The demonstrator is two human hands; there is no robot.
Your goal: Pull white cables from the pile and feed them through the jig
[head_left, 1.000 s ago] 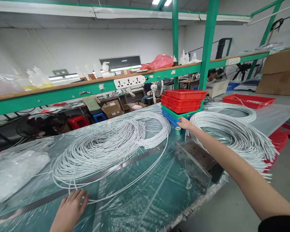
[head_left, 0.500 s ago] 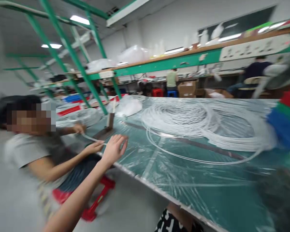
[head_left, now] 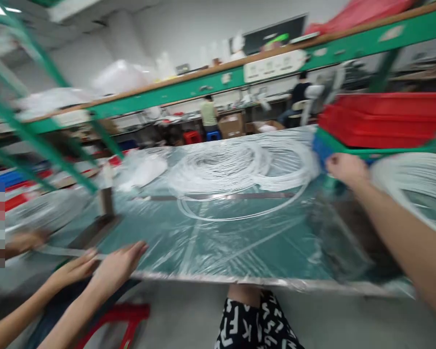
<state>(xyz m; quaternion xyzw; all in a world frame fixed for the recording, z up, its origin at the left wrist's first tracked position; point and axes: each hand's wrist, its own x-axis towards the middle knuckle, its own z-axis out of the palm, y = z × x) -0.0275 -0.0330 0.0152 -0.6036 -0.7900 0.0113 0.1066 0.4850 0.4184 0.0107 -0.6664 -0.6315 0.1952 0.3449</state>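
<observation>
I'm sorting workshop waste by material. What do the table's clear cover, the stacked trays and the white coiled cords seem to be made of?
The clear cover looks like thin glossy plastic film: it wrinkles and glints over the green table top. The stacked trays, red above green and blue, look like moulded matte plastic, though blur hides detail. The white coiled cords look like plastic-sheathed cable or tubing; which one cannot be told.

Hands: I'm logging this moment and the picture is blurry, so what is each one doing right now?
Left hand: open, fingers flat at the table edge, holding nothing.
Right hand: reaching by the blue tray; grip cannot be told.
</observation>
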